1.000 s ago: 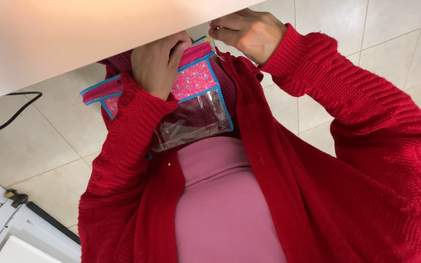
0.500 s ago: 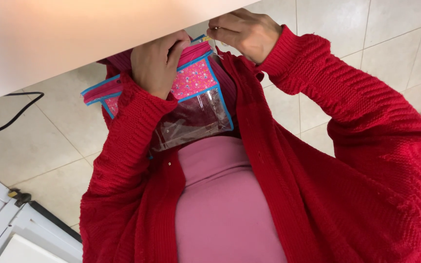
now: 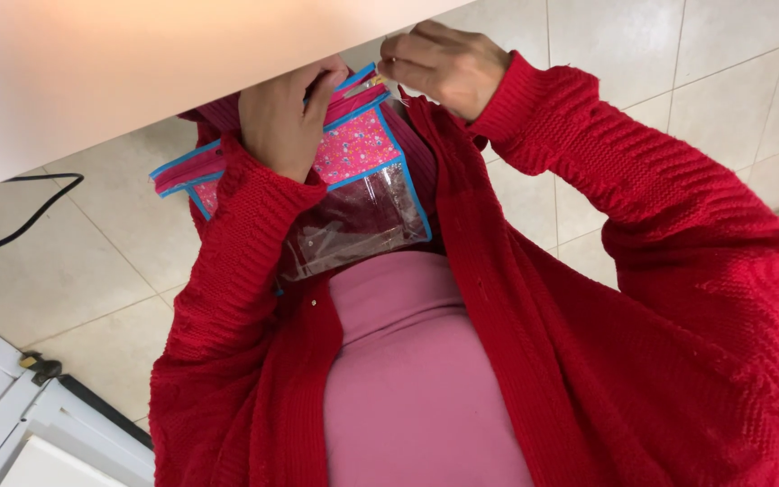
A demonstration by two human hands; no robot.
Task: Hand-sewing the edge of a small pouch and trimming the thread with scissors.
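You are holding a zip pouch [image 3: 353, 180] up against your chest, just under the edge of the pale tabletop [image 3: 137, 72]. Your left hand [image 3: 286, 117] is closing around the pouch's upper edge, fingers curling over the pink patterned band with its blue trim, while the clear plastic lower part is hanging down over your pink top [image 3: 416, 379]. Your right hand [image 3: 444, 65] is sitting at the pouch's top right corner, its fingers pinching together there; what they are pinching is too small to make out. Both arms are wearing the sleeves of a red knitted cardigan [image 3: 642, 298]. Beyond you, a black cable [image 3: 24, 221] is lying across the tiled floor [image 3: 74, 280].
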